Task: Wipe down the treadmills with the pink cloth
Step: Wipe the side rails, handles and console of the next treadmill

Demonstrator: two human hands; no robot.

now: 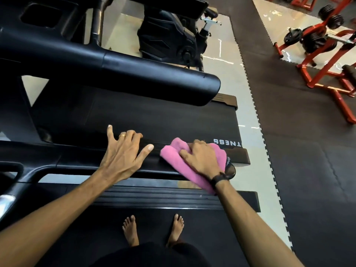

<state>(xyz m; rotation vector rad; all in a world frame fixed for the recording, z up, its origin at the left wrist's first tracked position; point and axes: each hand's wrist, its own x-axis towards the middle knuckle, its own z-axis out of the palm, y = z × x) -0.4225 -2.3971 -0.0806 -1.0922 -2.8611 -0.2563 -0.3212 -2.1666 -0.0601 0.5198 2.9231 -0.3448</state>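
Two hands are resting on the black side rail (100,160) of the treadmill (154,116): the left hand (123,151) is lying flat with fingers spread, while the right hand (200,157) is pressing the bunched pink cloth (173,160) near the rail's rear end.

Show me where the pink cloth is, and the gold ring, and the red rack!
pink cloth (174,160): head view, on the bare fold left of the right hand.
gold ring (122,135): head view, on the band round a left-hand finger.
red rack (316,78): head view, on a slanted red bar.
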